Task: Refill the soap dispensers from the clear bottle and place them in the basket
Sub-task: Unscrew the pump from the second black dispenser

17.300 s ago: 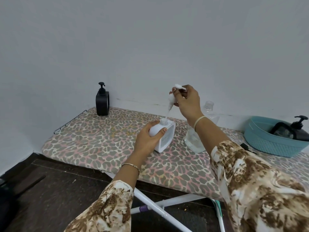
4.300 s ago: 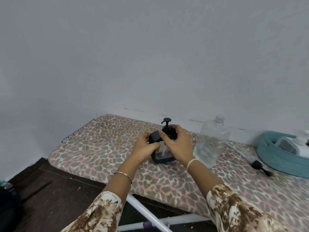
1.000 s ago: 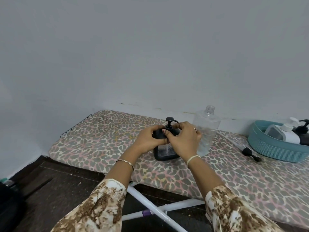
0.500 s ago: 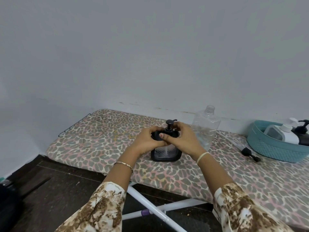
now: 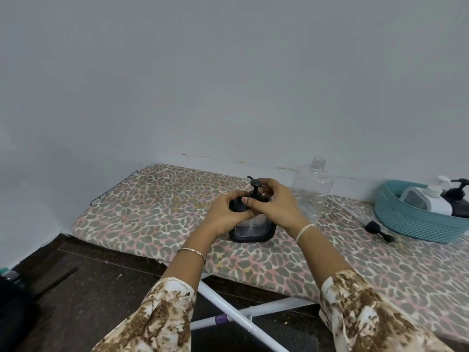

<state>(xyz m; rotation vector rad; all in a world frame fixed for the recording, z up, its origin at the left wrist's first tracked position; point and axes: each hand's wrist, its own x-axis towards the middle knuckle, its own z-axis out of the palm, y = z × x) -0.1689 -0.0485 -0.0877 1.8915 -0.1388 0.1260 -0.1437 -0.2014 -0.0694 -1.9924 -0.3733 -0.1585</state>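
A black soap dispenser (image 5: 253, 231) stands upright on the leopard-print ironing board (image 5: 157, 212). My left hand (image 5: 225, 212) grips its upper left shoulder. My right hand (image 5: 276, 207) curls round the pump collar at its top, below the pump head (image 5: 255, 184). Just behind my right hand stands the clear bottle (image 5: 313, 189), uncapped and nearly empty. At the far right a teal basket (image 5: 416, 224) holds a white dispenser (image 5: 429, 201) and a black dispenser (image 5: 459, 199).
A small black cap (image 5: 378, 231) lies on the board between the clear bottle and the basket. A wire rack edge (image 5: 111, 186) borders the board's left end. White board legs (image 5: 228, 308) cross below over the dark floor. A wall stands close behind.
My right hand has turned a little round the pump collar, and the pump head now points another way. The dispenser stays in place and my left hand keeps its hold.
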